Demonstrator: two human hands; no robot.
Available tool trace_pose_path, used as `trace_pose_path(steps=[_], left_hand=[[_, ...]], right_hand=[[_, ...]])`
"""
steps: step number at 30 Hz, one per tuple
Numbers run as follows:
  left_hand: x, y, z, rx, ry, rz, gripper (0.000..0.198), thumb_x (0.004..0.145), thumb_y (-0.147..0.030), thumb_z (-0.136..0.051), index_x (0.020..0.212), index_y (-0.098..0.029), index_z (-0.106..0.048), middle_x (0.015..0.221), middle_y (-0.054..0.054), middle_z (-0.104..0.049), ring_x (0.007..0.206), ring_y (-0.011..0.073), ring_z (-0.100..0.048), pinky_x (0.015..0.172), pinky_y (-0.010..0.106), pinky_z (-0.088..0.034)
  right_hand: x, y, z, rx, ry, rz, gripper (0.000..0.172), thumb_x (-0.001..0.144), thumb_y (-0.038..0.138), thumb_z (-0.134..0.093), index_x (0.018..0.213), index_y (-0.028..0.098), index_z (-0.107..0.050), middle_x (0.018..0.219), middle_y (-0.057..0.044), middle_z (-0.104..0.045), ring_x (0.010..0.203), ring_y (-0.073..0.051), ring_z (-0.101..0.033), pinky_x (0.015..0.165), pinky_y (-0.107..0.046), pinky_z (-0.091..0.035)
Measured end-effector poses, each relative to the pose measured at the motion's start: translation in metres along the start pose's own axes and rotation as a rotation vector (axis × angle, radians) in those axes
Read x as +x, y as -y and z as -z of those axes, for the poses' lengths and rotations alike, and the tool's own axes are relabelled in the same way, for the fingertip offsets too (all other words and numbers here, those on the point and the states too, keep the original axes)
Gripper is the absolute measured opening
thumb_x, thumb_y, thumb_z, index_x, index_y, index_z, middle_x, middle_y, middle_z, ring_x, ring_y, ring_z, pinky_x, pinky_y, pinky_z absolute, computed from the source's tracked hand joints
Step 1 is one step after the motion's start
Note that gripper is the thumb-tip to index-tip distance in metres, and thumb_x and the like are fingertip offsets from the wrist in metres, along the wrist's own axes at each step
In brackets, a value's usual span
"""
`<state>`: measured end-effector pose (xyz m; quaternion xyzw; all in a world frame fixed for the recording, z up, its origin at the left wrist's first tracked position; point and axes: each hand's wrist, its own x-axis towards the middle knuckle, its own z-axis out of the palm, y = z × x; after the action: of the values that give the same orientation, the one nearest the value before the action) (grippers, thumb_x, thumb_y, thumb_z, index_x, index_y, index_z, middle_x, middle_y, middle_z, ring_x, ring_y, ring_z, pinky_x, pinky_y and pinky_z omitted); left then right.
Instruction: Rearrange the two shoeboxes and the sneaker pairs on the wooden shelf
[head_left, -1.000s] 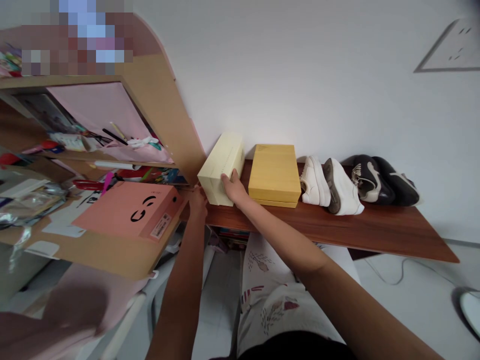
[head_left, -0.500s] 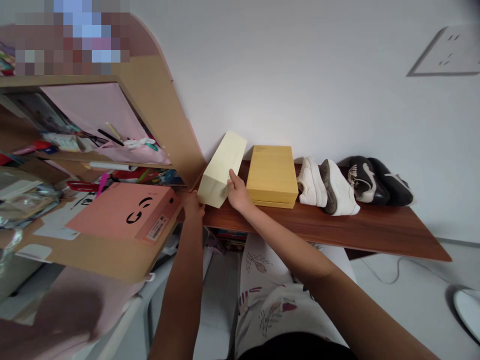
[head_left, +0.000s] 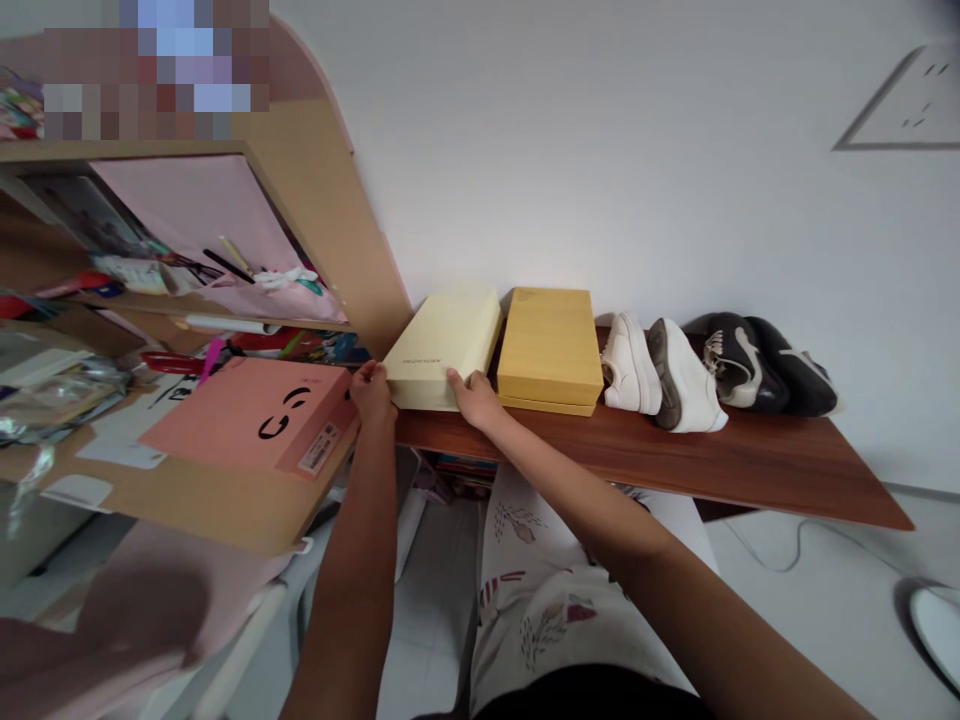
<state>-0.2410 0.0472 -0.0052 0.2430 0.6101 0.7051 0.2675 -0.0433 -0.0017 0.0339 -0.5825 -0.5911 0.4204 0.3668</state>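
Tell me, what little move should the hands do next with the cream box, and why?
Perhaps gently loosen both hands: the left hand and right hand are at the front corners of the cream cardboard box, which seems to lie flat on the reddish-brown wooden board, beside the yellow lidded box. It looks supported, so it probably wouldn't tip.

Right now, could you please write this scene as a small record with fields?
left grip: on the cream box, near left corner
right grip: on its near right corner
yellow box: beside the cream box, on the brown board
white shoes: right of the yellow box
black shoes: far right in the row
pink box: on the desk, left
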Motion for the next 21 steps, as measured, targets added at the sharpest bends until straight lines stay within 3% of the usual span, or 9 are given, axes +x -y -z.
trace_pose_path(steps=[7,12,21], left_hand=[[-0.003,0.004,-0.004,0.048,0.008,-0.04,0.026,0.072,-0.034,-0.067,0.089,-0.015,-0.067,0.085,0.005,-0.065,0.082,0.0166,-0.061,0.083,0.031,-0.048],[-0.004,0.008,-0.011,0.091,0.024,-0.066,0.028,0.072,-0.036,-0.068,0.09,-0.015,-0.07,0.085,0.006,-0.066,0.086,0.0183,-0.062,0.086,0.033,-0.049],[0.003,0.014,-0.02,0.105,0.031,-0.101,0.027,0.075,-0.037,-0.068,0.092,-0.016,-0.07,0.091,0.007,-0.068,0.091,0.0183,-0.064,0.09,0.033,-0.049]], right_hand=[[0.003,-0.018,-0.006,0.041,-0.007,-0.036,0.057,0.094,0.064,-0.036,0.111,0.016,-0.058,0.115,-0.017,-0.068,0.112,-0.03,-0.062,0.101,-0.042,-0.045],[0.008,-0.028,-0.004,0.117,-0.031,-0.056,0.059,0.096,0.061,-0.034,0.123,0.013,-0.054,0.122,-0.018,-0.066,0.119,-0.028,-0.06,0.105,-0.041,-0.042],[0.015,-0.03,-0.011,0.186,-0.08,-0.038,0.063,0.098,0.062,-0.024,0.126,0.012,-0.051,0.13,-0.021,-0.061,0.127,-0.027,-0.055,0.109,-0.04,-0.038]])
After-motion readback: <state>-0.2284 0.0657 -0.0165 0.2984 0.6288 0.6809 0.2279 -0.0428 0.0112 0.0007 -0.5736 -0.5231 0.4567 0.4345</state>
